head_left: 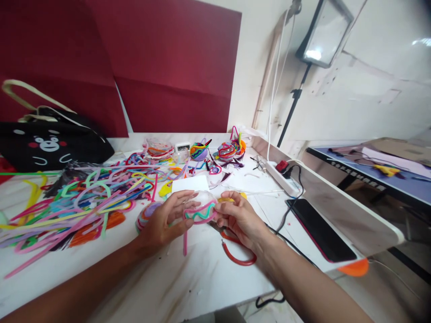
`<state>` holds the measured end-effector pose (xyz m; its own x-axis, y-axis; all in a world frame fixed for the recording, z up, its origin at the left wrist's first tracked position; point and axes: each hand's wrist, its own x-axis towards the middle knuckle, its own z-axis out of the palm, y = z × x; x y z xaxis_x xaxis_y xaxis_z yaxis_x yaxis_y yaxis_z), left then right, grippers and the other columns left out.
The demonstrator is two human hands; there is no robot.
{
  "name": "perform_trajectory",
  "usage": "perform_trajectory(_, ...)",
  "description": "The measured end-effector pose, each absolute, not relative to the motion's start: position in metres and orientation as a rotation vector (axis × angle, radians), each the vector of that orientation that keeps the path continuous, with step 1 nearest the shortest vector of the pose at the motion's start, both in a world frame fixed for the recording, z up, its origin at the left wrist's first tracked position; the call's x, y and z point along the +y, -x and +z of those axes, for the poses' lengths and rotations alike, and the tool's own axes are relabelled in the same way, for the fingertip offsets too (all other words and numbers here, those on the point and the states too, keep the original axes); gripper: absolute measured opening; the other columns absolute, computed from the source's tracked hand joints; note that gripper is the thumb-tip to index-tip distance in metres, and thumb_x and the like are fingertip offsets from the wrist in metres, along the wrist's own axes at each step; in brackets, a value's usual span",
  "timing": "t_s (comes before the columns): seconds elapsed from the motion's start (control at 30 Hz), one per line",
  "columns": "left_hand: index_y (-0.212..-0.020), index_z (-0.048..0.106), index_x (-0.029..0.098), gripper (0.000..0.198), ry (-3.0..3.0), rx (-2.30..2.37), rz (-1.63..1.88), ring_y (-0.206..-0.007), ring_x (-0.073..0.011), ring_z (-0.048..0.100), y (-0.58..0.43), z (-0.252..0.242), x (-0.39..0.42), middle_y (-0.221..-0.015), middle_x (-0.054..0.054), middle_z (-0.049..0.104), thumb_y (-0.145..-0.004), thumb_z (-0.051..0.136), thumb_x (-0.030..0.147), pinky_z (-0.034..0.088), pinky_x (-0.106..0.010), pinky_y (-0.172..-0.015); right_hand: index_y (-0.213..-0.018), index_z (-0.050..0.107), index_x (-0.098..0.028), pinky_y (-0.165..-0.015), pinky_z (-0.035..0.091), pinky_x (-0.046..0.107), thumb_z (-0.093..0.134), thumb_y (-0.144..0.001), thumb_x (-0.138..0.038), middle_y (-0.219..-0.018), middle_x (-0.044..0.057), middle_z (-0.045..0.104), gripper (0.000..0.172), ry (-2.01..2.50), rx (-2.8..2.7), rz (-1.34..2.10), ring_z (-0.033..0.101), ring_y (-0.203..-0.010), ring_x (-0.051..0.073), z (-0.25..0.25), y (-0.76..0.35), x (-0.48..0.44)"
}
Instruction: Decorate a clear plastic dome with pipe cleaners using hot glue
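Between my two hands, above the white table, is a clear plastic ball [202, 199] with pink and teal pipe cleaners [201, 211] along its side. My left hand [170, 217] is curved around the ball's left side, thumb at its lower edge. On the right side, my right hand [235, 213] pinches the ball's edge near the ends of the pipe cleaners. Under the right hand lie red-handled pliers or scissors [237, 253], partly hidden. A purple and orange wrapped ball [144, 215] sits behind my left wrist. A short pink pipe cleaner [185, 243] shows below the ball.
A heap of loose pipe cleaners [84, 197] covers the table's left. Several decorated balls [200, 151] stand at the back beside a white card [190, 183]. At right are a phone [321, 229], a power strip [284, 178] with cables, and a lamp [325, 33]. A black bag [54, 141] stands back left.
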<state>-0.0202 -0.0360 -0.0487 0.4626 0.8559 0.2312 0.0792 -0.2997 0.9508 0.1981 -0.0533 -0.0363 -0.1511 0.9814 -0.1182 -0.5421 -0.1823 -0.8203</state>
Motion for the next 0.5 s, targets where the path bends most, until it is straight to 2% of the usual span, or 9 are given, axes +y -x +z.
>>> perform_trajectory(0.5, -0.131, 0.048, 0.025, 0.054, -1.693, 0.835, 0.981, -0.136, -0.0349, 0.048, 0.0178, -0.0496, -0.0376, -0.15, -0.016, 0.048, -0.084, 0.072, 0.036, 0.048, -0.048, -0.106, -0.097, 0.045, -0.023, -0.044, 0.044, 0.019, 0.084, -0.057, -0.015, -0.06, -0.003, 0.07, 0.057, 0.814, -0.735, 1.639, 0.06, -0.044, 0.013, -0.0375, -0.1991, -0.0535)
